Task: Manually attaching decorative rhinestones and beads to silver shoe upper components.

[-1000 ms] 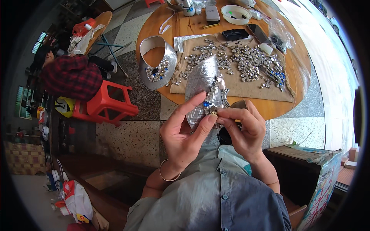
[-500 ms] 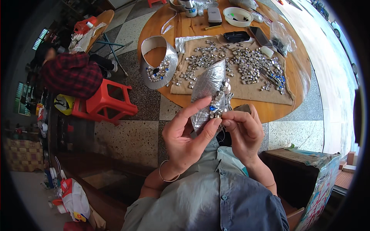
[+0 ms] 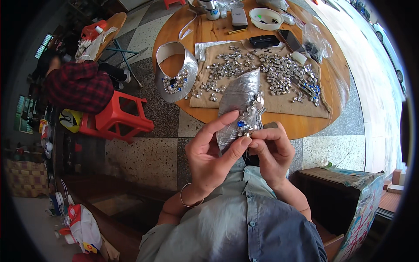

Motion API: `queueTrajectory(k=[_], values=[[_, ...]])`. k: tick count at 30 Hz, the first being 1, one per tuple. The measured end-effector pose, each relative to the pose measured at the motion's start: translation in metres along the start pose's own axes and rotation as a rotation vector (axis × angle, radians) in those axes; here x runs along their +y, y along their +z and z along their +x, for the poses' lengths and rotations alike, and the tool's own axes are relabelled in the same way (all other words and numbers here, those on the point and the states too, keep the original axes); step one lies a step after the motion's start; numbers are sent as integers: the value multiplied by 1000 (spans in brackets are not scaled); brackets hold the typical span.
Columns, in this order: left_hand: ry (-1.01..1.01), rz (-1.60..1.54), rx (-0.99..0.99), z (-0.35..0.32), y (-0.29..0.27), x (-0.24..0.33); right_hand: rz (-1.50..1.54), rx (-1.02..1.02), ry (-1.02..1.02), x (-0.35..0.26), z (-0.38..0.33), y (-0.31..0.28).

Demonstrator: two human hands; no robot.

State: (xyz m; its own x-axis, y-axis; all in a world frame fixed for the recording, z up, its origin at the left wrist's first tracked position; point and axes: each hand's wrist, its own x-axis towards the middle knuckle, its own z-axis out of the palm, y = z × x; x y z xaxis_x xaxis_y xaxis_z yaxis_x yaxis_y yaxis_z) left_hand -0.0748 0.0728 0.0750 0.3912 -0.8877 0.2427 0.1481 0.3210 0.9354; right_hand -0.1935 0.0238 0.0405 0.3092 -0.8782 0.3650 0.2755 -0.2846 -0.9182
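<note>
Fingers of my left hand: thumb and forefinger spread, the forefinger flat on the silver foil panel, the thumb tip at the lower end of its rhinestone trim. Grip on the panel is by this hand. Fingers of my right hand: thumb and forefinger pressed together at the tips, just beside the left thumb; what lies between them is too small to tell.

Panel location: upright and slightly tilted, in front of the near edge of the oval wooden table. Bearings below are taken from the panel, twelve being the far side. One blue stone sits in the trim, near my left forefinger.

At ten o'clock, a silver visor-shaped piece rests at the table edge, set with clear, pearly and blue stones. From eleven to two, loose rhinestones cover much of a brown cloth; metal tweezers lie among them at two. An open black case is between twelve and one, a smartphone at one. At nine, on the floor, I note a red plastic stool; beyond it sits a person in a plaid shirt.
</note>
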Motion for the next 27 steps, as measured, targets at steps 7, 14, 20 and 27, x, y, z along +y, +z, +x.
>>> queueTrajectory(k=[7, 14, 20, 27], values=[[-22, -97, 53, -6, 2, -8, -243, -21, -159, 5, -2, -3], [-32, -99, 24, -7, 4, -11, -96, 51, -58, 5, -9, 0], [-25, -109, 51, -2, 3, -13, 291, 57, 175, 7, 1, -1], [146, 120, -64, 0, 5, -12, 323, 7, 130, 10, 1, -9]])
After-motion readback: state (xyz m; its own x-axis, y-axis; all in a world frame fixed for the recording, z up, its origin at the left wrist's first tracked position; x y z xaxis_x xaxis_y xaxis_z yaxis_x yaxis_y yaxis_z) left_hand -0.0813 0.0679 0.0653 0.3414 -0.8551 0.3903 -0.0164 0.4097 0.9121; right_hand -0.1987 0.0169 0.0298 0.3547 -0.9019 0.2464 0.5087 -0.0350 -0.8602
